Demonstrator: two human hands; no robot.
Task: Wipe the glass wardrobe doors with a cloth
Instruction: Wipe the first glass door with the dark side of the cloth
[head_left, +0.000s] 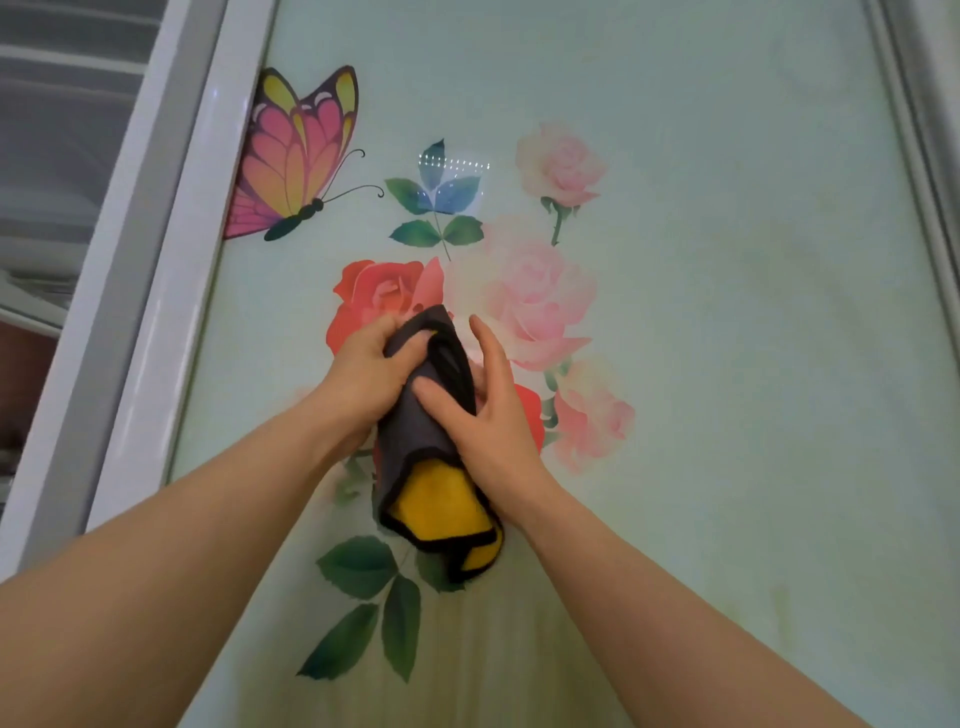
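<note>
A pale green glass wardrobe door (727, 312) fills the view, printed with roses, leaves and a butterfly. In front of its middle I hold a grey cloth (421, 426) with a yellow inner side and black edging. My left hand (369, 374) grips the cloth's upper part, fingers curled round it. My right hand (488, 410) holds the cloth from the right, thumb across the grey fabric and fingers behind it, the index finger pointing up. The yellow lower end hangs loose below both hands.
A white and grey door frame (156, 291) runs diagonally down the left side. Another frame edge (919, 156) borders the glass at the far right. Beyond the left frame there is a dim space with grey horizontal bands (62, 104).
</note>
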